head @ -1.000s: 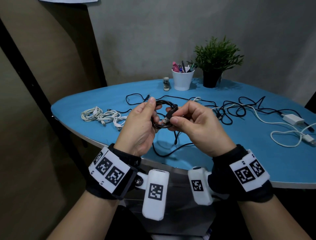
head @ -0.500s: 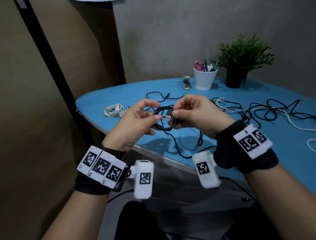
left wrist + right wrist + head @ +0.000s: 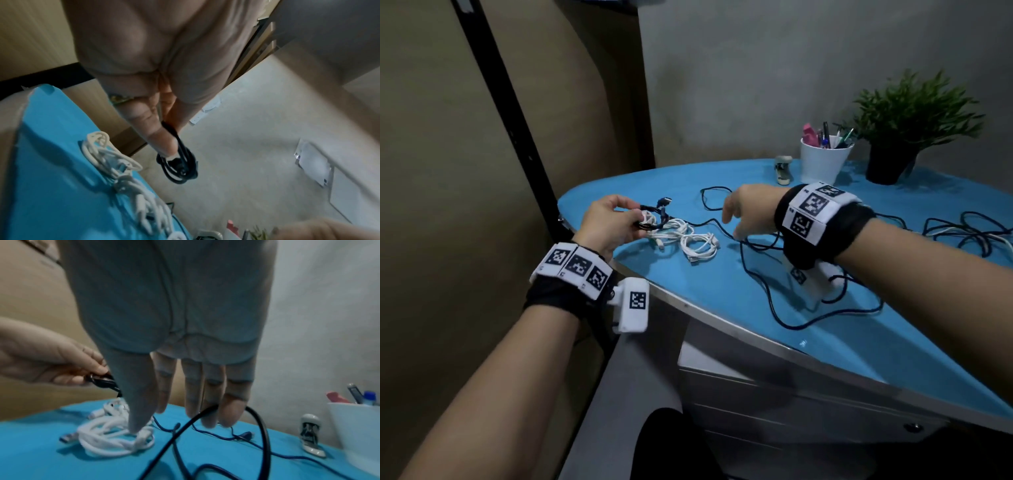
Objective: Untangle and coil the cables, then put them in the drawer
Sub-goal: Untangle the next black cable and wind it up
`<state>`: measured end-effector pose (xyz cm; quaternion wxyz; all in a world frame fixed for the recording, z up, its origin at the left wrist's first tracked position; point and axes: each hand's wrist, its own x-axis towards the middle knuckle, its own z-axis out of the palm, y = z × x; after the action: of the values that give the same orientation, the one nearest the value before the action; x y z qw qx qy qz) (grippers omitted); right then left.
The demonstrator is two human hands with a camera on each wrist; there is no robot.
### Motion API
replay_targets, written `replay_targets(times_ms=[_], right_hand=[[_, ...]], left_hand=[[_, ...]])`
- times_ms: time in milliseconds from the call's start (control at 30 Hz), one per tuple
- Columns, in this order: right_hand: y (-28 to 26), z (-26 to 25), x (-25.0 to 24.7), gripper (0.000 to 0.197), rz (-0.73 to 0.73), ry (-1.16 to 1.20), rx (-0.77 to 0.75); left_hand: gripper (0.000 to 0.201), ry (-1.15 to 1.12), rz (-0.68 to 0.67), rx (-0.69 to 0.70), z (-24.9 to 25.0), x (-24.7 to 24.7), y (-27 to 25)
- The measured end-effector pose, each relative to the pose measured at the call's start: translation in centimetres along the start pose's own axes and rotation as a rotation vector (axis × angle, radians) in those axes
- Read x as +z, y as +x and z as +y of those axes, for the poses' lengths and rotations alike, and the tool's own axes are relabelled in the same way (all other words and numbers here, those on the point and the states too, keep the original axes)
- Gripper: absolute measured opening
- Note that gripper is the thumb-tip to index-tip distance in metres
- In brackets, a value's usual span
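Left hand [image 3: 609, 221], left of middle in the head view: pinched tight on the black coil [image 3: 654, 219], thin, round and rubbery, held just over the white coils [image 3: 688, 238]. Likely about to be dropped beside them. Right hand [image 3: 748, 214], in the middle: fingers straight and apart, over a loose black cable [image 3: 767, 287], floppy and looping on the blue counter [image 3: 722, 291]. Likely next to be picked. Drawer not clearly seen.

Cup [image 3: 823, 161] stands between stapler [image 3: 783, 168] and plant [image 3: 907, 116].
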<state>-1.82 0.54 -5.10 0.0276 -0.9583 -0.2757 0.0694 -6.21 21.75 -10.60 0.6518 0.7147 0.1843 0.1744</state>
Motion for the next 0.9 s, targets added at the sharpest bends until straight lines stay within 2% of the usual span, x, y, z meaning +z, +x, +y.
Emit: replay_targets(times_ms=[67,133,167,233,433,633,700,900], right_hand=[[0.7,0.2,0.3,0.035,-0.125,-0.141,0.013],[1.2,0.5,0.3,0.019,-0.153,-0.210,0.049],[1.5,0.8,0.2,0.014,-0.140,-0.225,0.066],[1.7,1.5,-0.3,0.020,-0.100,-0.231,0.086],[1.2,3.5,-1.8,0.026,-0.063,-0.176,0.120],[0.4,4.7,-2.5,0.018,0.037,-0.144,0.133],[-0.1,5.1,-2.8,0.016,0.095,-0.102,0.133],[-2.5,7.1,-3.4,0.012,0.259,0.025,0.135]], left_hand=[[0.023,0.062,-0.008,-0.025,-0.4,-0.1,0.9],[0.022,0.114,-0.055,-0.048,-0.7,-0.2,1.3],[0.022,0.117,-0.093,-0.066,-0.6,-0.4,1.2],[0.020,0.081,-0.196,-0.099,-0.6,-0.7,0.9],[0.017,0.008,-0.441,-0.066,-0.5,-0.2,-1.4],[0.018,0.129,-0.709,-0.097,-0.4,3.4,-3.5],[0.015,0.194,-0.732,-0.098,-0.5,4.9,-4.0],[0.009,0.272,-0.599,-0.095,-0.8,6.8,-3.5]])
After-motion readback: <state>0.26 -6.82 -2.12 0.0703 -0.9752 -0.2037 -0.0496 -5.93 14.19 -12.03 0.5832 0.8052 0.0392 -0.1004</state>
